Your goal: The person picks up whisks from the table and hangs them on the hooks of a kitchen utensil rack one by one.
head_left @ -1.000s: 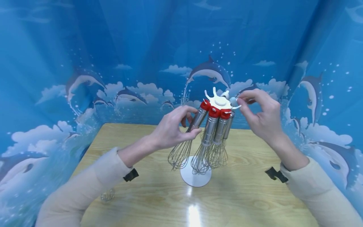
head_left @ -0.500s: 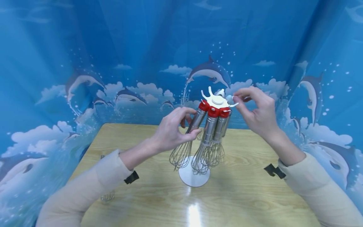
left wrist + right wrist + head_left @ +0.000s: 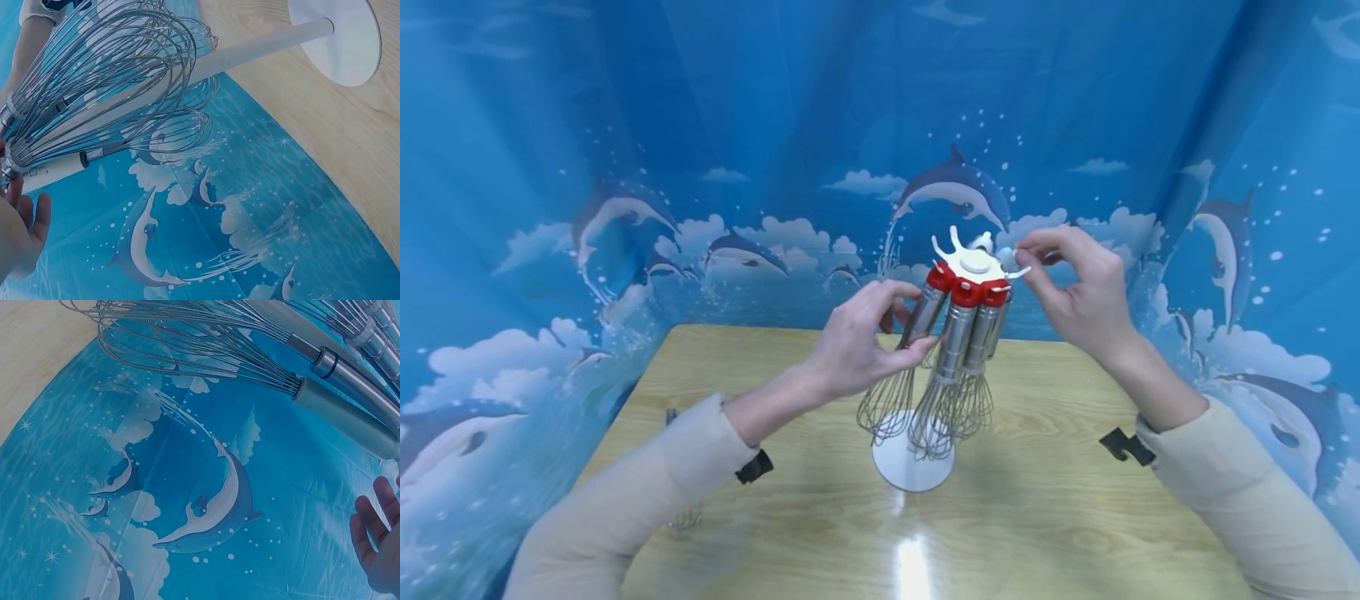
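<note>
A white stand has a hooked top (image 3: 976, 263), tilted toward the right in the head view, and a round base (image 3: 917, 473). Whisks with steel handles and red ends hang from its hooks. My left hand (image 3: 871, 337) grips the leftmost whisk (image 3: 928, 308) between thumb and fingers, its red end at a hook. On the right, my right hand (image 3: 1078, 287) pinches the pale end of another whisk (image 3: 1006, 256) beside a hook tip. In the right wrist view, that whisk's pale green handle (image 3: 344, 419) runs toward my fingers.
A wooden table (image 3: 1060, 500) lies under the stand. Another whisk (image 3: 685, 518) lies on it at the left, partly hidden by my left sleeve. A blue curtain (image 3: 820, 125) printed with dolphins surrounds the table.
The stand's top and my right hand have shifted slightly left. The leftmost whisk's wires have swung a little right, nearer the others. Both hands keep their holds.
</note>
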Demonstrator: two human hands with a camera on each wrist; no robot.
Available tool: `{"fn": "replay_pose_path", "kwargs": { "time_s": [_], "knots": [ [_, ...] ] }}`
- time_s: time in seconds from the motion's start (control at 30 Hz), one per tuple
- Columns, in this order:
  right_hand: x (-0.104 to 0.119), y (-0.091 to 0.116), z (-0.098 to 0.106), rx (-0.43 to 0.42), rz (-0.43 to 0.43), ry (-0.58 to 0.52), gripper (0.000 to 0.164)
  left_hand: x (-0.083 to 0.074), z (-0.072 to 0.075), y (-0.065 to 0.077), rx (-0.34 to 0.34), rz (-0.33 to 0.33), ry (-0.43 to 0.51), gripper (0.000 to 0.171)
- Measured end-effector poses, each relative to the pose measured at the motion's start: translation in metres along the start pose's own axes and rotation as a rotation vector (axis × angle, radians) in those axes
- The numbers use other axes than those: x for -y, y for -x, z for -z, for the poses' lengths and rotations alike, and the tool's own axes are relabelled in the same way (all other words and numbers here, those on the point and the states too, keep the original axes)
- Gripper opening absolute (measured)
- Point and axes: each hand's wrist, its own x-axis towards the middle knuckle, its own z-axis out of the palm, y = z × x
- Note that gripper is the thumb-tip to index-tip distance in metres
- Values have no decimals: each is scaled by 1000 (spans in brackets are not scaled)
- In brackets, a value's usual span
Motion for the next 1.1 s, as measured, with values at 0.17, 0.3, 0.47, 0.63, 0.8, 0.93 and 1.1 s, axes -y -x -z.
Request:
{"fn": "replay_pose_path", "kwargs": {
  "time_s": [0.17, 0.3, 0.47, 0.63, 0.8, 0.93, 1.1],
  "knots": [
    [-2, 0, -1, 15, -6, 18, 14, -2, -3, -2, -6, 7, 0, 49],
    [-5, 0, -1, 23, -9, 28, 14, -4, -6, -3, 1, 17, -1, 50],
    [-10, -2, -2, 35, -15, 43, 15, -4, -8, -5, 15, 42, -7, 50],
    [-15, -4, -3, 60, -26, 68, 16, -4, -10, -7, 7, 45, -13, 50],
    [-19, -6, -3, 73, -44, 67, 16, -4, -13, -9, 1, 51, -15, 52],
    [-20, -6, -4, 75, -57, 77, 15, -4, -15, -11, -1, 58, -10, 53],
    [-21, -6, -5, 68, -79, 75, 15, -4, -18, -12, -8, 53, -7, 53]
  ]
}}
